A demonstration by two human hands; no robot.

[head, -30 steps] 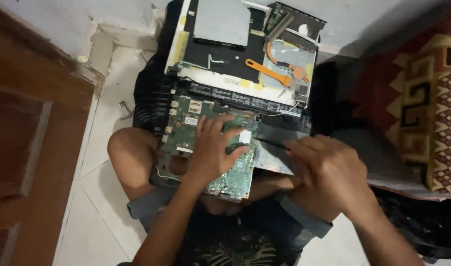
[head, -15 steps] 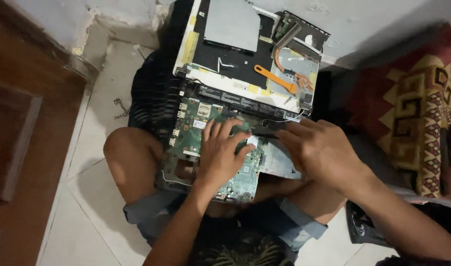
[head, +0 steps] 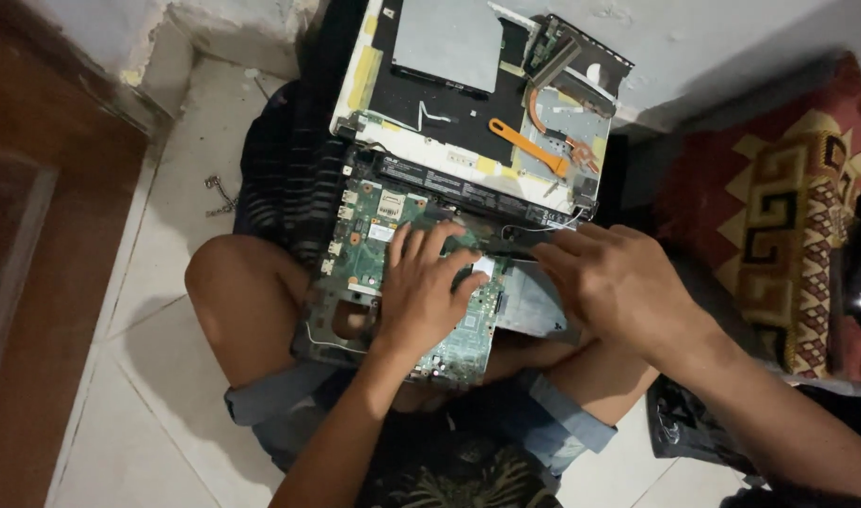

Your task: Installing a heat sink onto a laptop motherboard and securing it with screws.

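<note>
Circuit board (head: 369, 246), green, sits across the person's lap on top of a dark laptop shell (head: 329, 325), so it's directly under and just in front of both hands. Left hand (head: 419, 290) lies flat on it, fingers spread, palm pressing down around the middle-right of the board, not gripping anything as far as I can see. Right hand (head: 617, 282) comes in from the right side, fingers curled down over the board's right edge where a grey metal plate (head: 529, 306) meets it. Can't tell if the fingertips are pinching something there or just pushing, they're hidden under the knuckles.

Relation that matters: the board's long side runs from the lap away toward the wall, tilted a bit, and the left hand is the one actually on it, while the right only reaches its edge near a thin black bar (head: 506, 246).

Further out, leaning against the wall, is the other half of the laptop (head: 430, 113), a white-edged case with a silver rectangular cover (head: 446, 42), copper heat pipes (head: 555, 113) and an orange tool (head: 527, 146) lying on it. Small screws or metal bits (head: 219, 193) sit on the tile floor (head: 139, 414) to the left, and a patterned red rug (head: 788, 216) is off to the right.
</note>
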